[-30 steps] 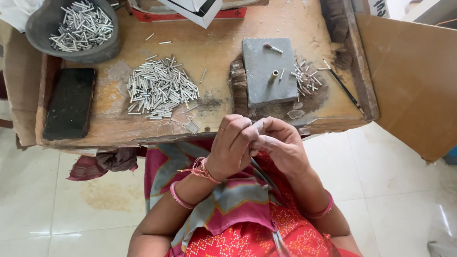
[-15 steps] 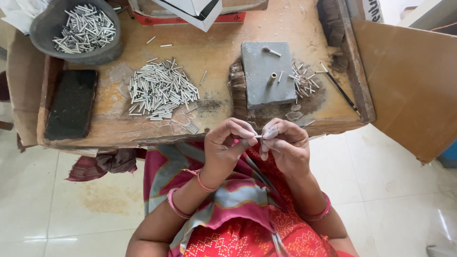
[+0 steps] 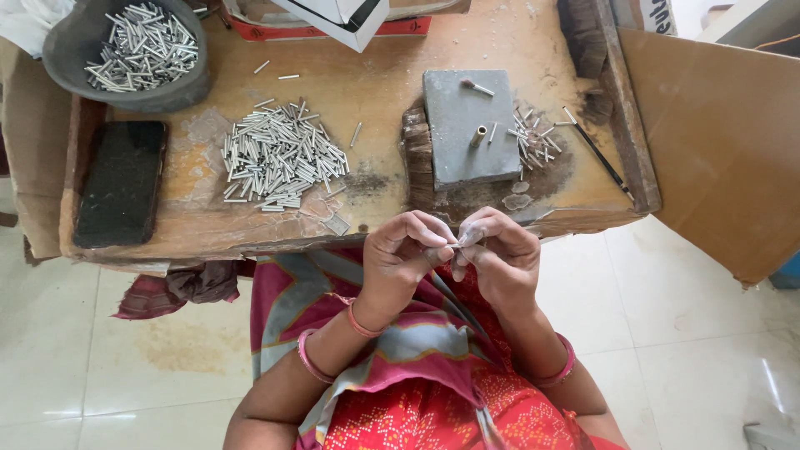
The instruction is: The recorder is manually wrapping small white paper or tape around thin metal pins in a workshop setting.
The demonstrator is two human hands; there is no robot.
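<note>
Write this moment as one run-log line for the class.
left hand: pinching small metal tube | right hand: pinching same tube | position: over lap, before wooden table | nearby: tube pile, grey block

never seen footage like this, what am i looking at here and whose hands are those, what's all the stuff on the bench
There is no machine here. The one picture comes from a camera worn on a person's head, looking straight down, so the two bare hands are that person's own. The left hand and right hand meet just below the near edge of a worn wooden workbench, pinching a small thin metal piece between the fingertips; it is too small to tell more.

On the bench lie a loose pile of short metal tubes, a dark bowl with more of them, a flat dark phone, a grey metal block with a small brass tube standing on it, a smaller scatter of tubes and a thin dark stick.
</note>
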